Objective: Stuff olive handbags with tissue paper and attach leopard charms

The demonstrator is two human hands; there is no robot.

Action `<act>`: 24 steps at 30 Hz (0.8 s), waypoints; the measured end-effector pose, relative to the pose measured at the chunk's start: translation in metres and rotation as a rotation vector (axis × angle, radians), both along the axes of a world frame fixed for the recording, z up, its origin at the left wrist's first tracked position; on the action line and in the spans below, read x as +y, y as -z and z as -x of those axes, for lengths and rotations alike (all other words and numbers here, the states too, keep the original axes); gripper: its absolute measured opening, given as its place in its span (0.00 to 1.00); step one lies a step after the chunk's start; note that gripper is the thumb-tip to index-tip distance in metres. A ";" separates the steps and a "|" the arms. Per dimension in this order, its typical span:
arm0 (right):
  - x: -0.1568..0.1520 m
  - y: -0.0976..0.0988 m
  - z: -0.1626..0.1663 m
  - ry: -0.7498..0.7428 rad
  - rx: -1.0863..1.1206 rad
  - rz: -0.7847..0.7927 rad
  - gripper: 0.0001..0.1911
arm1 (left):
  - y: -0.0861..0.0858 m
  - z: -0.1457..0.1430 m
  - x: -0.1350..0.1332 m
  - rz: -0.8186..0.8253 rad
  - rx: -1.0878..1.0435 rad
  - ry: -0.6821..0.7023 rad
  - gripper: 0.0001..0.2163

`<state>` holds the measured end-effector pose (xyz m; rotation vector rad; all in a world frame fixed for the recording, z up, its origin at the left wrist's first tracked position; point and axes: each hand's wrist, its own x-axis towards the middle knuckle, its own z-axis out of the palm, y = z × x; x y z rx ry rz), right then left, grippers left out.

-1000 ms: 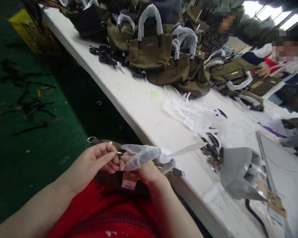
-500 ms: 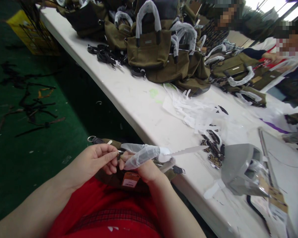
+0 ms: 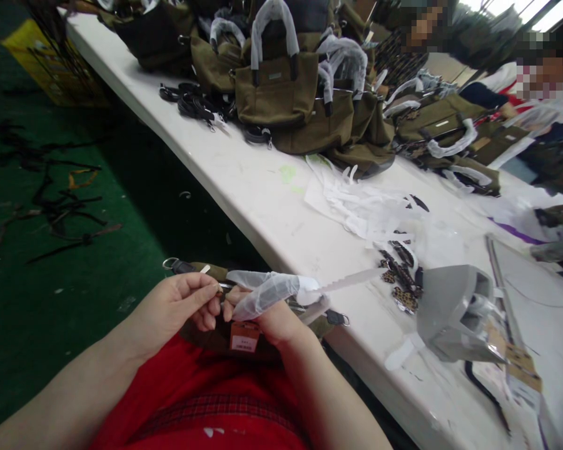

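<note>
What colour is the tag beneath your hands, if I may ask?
Tag: orange, white label; head view.

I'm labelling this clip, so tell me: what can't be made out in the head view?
Head view:
Orange tag: print too small.
What the left hand pinches: hidden by its fingertips.
Right hand grip: covered by plastic wrap.
Grey object on the table: blurred.

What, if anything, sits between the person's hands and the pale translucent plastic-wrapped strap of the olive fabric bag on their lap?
Nothing visible. The right hand grips the pale translucent plastic-wrapped strap, and the left hand pinches right at its end. The small orange tag hangs below both hands, out of the way.
</note>
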<state>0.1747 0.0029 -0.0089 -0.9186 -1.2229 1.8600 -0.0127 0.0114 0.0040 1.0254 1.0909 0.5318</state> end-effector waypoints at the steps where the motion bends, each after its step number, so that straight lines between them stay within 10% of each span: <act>1: 0.000 0.000 0.000 0.000 -0.002 0.008 0.20 | 0.000 -0.001 -0.001 -0.008 0.001 -0.011 0.18; 24: -0.008 0.002 0.007 0.092 -0.014 0.049 0.26 | 0.005 -0.021 -0.017 -0.326 0.090 -0.124 0.12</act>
